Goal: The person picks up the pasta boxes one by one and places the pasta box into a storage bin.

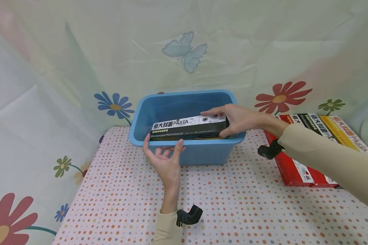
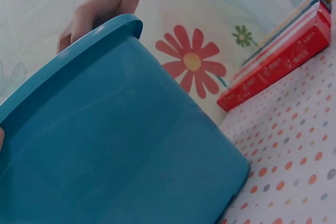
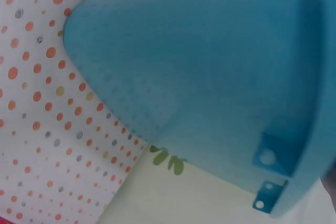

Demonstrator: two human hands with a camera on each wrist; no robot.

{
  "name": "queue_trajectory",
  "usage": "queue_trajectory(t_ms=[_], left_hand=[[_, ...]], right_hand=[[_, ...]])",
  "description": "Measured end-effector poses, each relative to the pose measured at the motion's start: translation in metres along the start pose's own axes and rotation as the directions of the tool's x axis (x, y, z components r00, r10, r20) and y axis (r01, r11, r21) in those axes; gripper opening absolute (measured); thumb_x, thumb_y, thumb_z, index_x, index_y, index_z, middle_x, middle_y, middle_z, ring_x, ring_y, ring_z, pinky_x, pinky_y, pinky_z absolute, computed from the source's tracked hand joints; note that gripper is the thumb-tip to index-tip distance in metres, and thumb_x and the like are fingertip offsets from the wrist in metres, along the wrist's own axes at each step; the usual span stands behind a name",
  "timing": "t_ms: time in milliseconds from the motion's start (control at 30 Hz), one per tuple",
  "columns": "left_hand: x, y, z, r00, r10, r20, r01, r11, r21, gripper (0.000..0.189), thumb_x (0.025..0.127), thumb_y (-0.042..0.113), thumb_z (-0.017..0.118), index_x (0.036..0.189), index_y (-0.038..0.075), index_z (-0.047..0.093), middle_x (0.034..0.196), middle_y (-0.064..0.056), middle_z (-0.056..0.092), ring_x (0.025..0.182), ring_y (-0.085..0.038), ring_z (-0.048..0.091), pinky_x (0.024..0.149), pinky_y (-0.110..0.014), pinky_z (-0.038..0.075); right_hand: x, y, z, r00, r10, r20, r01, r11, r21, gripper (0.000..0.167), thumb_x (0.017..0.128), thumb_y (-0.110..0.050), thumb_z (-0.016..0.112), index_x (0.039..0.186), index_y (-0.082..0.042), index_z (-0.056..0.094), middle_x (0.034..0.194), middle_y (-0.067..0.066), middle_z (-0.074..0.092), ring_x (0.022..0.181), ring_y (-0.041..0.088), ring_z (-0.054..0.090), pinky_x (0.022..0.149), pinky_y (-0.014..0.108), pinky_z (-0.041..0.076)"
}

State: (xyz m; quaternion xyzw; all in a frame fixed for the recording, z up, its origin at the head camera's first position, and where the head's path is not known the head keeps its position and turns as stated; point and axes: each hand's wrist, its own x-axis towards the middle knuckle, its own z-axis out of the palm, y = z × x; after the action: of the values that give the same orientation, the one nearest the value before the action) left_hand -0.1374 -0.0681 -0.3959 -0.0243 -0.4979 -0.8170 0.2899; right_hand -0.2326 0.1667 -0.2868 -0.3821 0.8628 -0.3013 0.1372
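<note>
A black and white pasta box [image 1: 188, 128] lies lengthwise inside the blue plastic bin [image 1: 202, 154], its printed face toward me. My right hand [image 1: 237, 117] grips the box's right end, thumb at the front and fingers across the top. In the left wrist view, part of that hand [image 2: 102, 9] shows behind the rim. My left hand [image 1: 165, 163] holds the bin's front rim, with fingertips over the edge and other fingers curled beneath it. The right wrist view is filled mostly by the bin's side wall [image 3: 173, 66], and the right hand's grip is hidden there.
Several more pasta boxes, red [image 1: 294, 172], black [image 1: 317, 126] and yellow [image 1: 340, 131], lie side by side at the right, partly behind my right forearm. A dotted cloth [image 1: 220, 207] covers the table. Behind the bin hangs a flowered curtain [image 1: 239, 61].
</note>
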Motion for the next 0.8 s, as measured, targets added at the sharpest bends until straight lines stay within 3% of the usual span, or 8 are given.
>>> queue_trajectory(t_ms=[200,433,800], left_hand=[[-0.002,0.001,0.0,1.0,-0.007,0.002,0.007,1.0,-0.007,0.097,0.086,-0.002,0.084,0.16,0.016,0.024,0.118,-0.04,0.049,0.076,-0.026,0.07,0.078,-0.05,0.069],[-0.001,0.006,0.0,1.0,0.01,-0.009,-0.01,1.0,0.009,0.095,0.086,-0.006,0.082,0.159,0.014,0.025,0.108,-0.023,0.054,0.073,-0.023,0.067,0.076,-0.048,0.069],[-0.003,0.005,0.0,1.0,0.003,-0.004,-0.003,1.0,0.018,0.095,0.087,-0.004,0.082,0.159,0.015,0.025,0.109,-0.024,0.053,0.074,-0.024,0.068,0.077,-0.048,0.069]], right_hand=[[0.011,0.007,0.005,0.997,-0.01,0.074,0.008,0.999,0.034,0.076,0.084,0.002,0.076,0.154,0.0,0.048,0.158,0.02,0.048,0.145,0.042,0.044,0.109,0.062,0.047],[0.018,0.004,0.004,0.993,0.002,0.116,-0.01,0.998,0.068,0.076,0.084,0.004,0.077,0.154,0.003,0.047,0.16,0.02,0.046,0.147,0.044,0.041,0.118,0.066,0.039],[0.016,0.007,0.003,0.988,0.043,0.147,-0.057,0.994,0.089,0.079,0.084,0.003,0.079,0.156,0.0,0.046,0.161,0.02,0.043,0.147,0.044,0.039,0.119,0.065,0.038]])
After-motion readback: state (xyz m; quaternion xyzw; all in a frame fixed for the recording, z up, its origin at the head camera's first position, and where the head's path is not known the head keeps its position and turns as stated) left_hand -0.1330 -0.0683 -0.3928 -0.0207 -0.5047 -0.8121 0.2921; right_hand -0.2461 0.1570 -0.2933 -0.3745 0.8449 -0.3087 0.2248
